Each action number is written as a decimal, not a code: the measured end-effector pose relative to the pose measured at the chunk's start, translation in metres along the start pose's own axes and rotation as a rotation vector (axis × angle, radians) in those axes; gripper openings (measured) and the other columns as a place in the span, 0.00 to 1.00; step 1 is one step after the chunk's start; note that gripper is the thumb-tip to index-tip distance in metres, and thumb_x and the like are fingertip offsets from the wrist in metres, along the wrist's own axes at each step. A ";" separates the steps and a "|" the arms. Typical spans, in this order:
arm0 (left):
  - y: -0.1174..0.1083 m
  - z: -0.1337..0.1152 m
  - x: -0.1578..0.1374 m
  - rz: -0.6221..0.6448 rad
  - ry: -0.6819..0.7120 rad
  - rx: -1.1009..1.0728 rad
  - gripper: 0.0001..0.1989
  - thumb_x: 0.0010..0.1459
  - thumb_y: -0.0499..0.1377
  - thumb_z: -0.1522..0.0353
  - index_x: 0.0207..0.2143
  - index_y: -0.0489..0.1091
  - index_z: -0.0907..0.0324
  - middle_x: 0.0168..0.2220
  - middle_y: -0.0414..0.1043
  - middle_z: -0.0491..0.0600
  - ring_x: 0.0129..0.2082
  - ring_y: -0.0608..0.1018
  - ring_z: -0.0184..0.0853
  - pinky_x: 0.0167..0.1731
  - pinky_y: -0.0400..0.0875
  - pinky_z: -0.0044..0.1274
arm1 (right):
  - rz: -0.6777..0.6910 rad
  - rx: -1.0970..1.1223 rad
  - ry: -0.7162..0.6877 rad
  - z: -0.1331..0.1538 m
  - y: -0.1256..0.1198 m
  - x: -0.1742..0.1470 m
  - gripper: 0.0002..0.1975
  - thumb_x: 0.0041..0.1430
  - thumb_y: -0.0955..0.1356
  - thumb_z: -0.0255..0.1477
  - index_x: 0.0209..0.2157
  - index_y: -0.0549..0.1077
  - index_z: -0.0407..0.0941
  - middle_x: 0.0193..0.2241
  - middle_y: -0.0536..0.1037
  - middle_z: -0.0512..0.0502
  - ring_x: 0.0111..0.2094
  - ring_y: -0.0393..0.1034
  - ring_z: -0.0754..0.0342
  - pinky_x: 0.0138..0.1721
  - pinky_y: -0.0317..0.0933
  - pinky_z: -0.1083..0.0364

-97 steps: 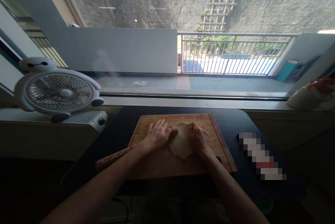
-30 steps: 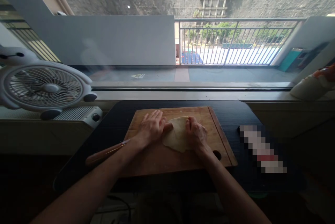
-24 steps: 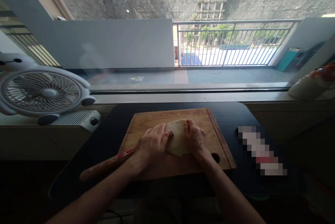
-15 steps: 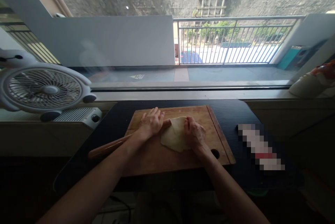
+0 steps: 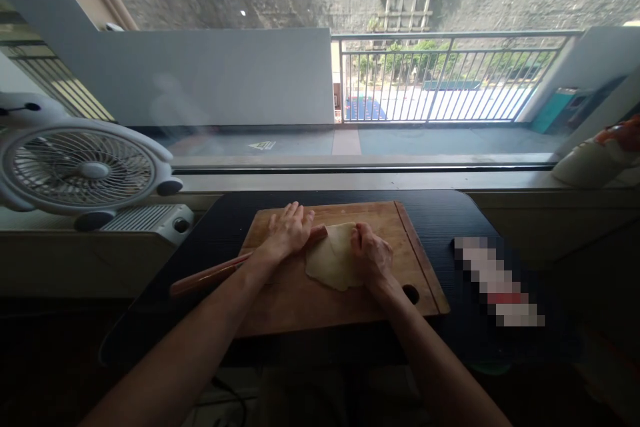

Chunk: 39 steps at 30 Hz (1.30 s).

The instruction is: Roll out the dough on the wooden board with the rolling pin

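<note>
A flat, pale sheet of dough (image 5: 330,260) lies on a wooden cutting board (image 5: 300,314). My left hand (image 5: 291,230) rests palm down across a wooden rolling pin (image 5: 205,279), its fingers stretched forward rather than wrapped round. The pin slants from the near left up to the dough, and its tip overlaps the dough's upper left edge. At the dough's right side, my right hand (image 5: 373,254) is closed, its fingers curled on the edge. The part of the dough under those fingers is hidden, as is the pin's middle under my left hand.
The board lies on a black table (image 5: 430,214). A blurred-out flat object (image 5: 497,280) is on the table to the right. To the left, a white fan (image 5: 93,167) stands on a ledge. A window sill (image 5: 370,180) runs behind the table, with a pale vase-like object (image 5: 585,164) at right.
Very little differs. My left hand and the rolling pin have shifted slightly, while my right hand stays at the dough's right edge.
</note>
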<state>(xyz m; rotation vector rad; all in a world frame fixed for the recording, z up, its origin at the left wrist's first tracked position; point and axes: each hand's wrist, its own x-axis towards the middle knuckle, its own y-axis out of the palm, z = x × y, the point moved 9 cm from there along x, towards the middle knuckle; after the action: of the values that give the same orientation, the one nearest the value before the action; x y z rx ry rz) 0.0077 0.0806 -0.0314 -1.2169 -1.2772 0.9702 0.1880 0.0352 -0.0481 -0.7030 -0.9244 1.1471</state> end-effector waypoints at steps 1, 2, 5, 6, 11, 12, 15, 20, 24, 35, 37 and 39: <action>-0.001 -0.006 -0.010 -0.014 0.036 0.005 0.26 0.62 0.39 0.58 0.55 0.60 0.63 0.59 0.58 0.57 0.60 0.59 0.42 0.56 0.53 0.41 | 0.001 0.007 0.000 0.000 0.000 0.000 0.16 0.65 0.53 0.35 0.45 0.67 0.48 0.30 0.77 0.49 0.30 0.70 0.55 0.30 0.51 0.58; -0.004 -0.015 -0.027 -0.054 0.095 0.013 0.25 0.62 0.39 0.59 0.55 0.60 0.62 0.59 0.58 0.57 0.60 0.58 0.41 0.57 0.52 0.40 | 0.003 0.015 0.000 -0.001 0.000 0.000 0.16 0.65 0.53 0.35 0.45 0.67 0.48 0.30 0.77 0.49 0.30 0.70 0.55 0.30 0.51 0.58; -0.008 -0.046 -0.088 -0.154 0.338 0.034 0.27 0.61 0.44 0.61 0.60 0.52 0.64 0.62 0.50 0.57 0.62 0.52 0.42 0.59 0.47 0.38 | 0.006 0.024 0.008 -0.001 0.002 0.000 0.17 0.65 0.53 0.35 0.45 0.67 0.47 0.31 0.77 0.48 0.31 0.70 0.55 0.31 0.52 0.58; -0.009 -0.050 -0.099 -0.178 0.377 0.036 0.27 0.61 0.45 0.62 0.60 0.51 0.65 0.63 0.48 0.57 0.63 0.50 0.42 0.60 0.45 0.39 | 0.008 0.024 0.009 -0.001 0.003 0.000 0.17 0.65 0.53 0.35 0.45 0.67 0.47 0.32 0.77 0.48 0.31 0.70 0.55 0.31 0.52 0.58; -0.012 -0.018 -0.041 -0.139 0.159 -0.023 0.24 0.62 0.41 0.59 0.53 0.62 0.63 0.59 0.57 0.58 0.60 0.57 0.45 0.56 0.52 0.43 | 0.034 0.050 0.023 -0.001 -0.002 0.000 0.17 0.63 0.56 0.36 0.47 0.67 0.45 0.32 0.77 0.46 0.33 0.70 0.53 0.34 0.54 0.57; -0.013 -0.012 -0.026 -0.111 0.129 -0.036 0.24 0.62 0.40 0.59 0.49 0.66 0.62 0.56 0.61 0.58 0.58 0.60 0.46 0.53 0.55 0.44 | 0.057 0.076 0.026 -0.004 -0.004 0.001 0.18 0.61 0.58 0.38 0.47 0.67 0.45 0.33 0.77 0.45 0.34 0.70 0.53 0.33 0.54 0.57; -0.020 -0.009 -0.013 -0.103 0.134 -0.050 0.21 0.62 0.41 0.60 0.41 0.70 0.58 0.50 0.68 0.54 0.53 0.66 0.43 0.51 0.59 0.40 | 0.250 0.194 0.003 -0.012 0.000 0.000 0.18 0.54 0.64 0.42 0.39 0.72 0.43 0.30 0.76 0.45 0.31 0.69 0.52 0.29 0.55 0.58; -0.031 -0.023 -0.071 -0.170 0.353 -0.118 0.16 0.59 0.48 0.62 0.46 0.65 0.58 0.48 0.69 0.52 0.50 0.68 0.38 0.53 0.59 0.33 | 0.379 0.361 -0.069 -0.008 0.010 0.005 0.16 0.58 0.59 0.36 0.29 0.73 0.42 0.26 0.75 0.48 0.27 0.67 0.56 0.24 0.52 0.60; -0.034 -0.017 -0.114 -0.144 0.416 -0.141 0.16 0.58 0.51 0.66 0.49 0.62 0.58 0.51 0.66 0.52 0.53 0.66 0.39 0.55 0.58 0.33 | 0.113 0.244 -0.046 0.001 0.003 0.020 0.19 0.63 0.55 0.34 0.32 0.72 0.41 0.29 0.76 0.45 0.29 0.67 0.56 0.28 0.53 0.60; -0.026 0.000 -0.027 -0.096 0.246 -0.067 0.22 0.63 0.41 0.61 0.51 0.64 0.60 0.59 0.58 0.53 0.60 0.57 0.40 0.58 0.49 0.39 | -0.041 -0.042 -0.279 0.024 0.006 0.008 0.18 0.65 0.53 0.34 0.37 0.71 0.45 0.30 0.76 0.48 0.29 0.68 0.55 0.30 0.49 0.58; -0.024 0.001 -0.024 -0.073 0.207 -0.069 0.22 0.63 0.39 0.62 0.51 0.65 0.59 0.58 0.60 0.53 0.59 0.59 0.40 0.57 0.52 0.39 | -0.094 -0.046 -0.286 0.025 0.006 0.004 0.15 0.64 0.55 0.32 0.38 0.70 0.45 0.32 0.76 0.48 0.31 0.68 0.56 0.31 0.49 0.58; -0.022 -0.003 -0.048 -0.069 0.247 -0.066 0.22 0.63 0.40 0.61 0.53 0.63 0.57 0.57 0.61 0.51 0.59 0.60 0.39 0.57 0.52 0.38 | -0.101 -0.046 -0.300 0.025 0.008 0.003 0.14 0.64 0.55 0.31 0.36 0.70 0.45 0.31 0.76 0.48 0.31 0.67 0.56 0.32 0.49 0.58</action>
<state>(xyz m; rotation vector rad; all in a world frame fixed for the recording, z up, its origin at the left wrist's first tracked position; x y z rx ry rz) 0.0038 0.0304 -0.0174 -1.2917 -1.1544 0.7082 0.1629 0.0407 -0.0429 -0.5217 -1.2283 1.1628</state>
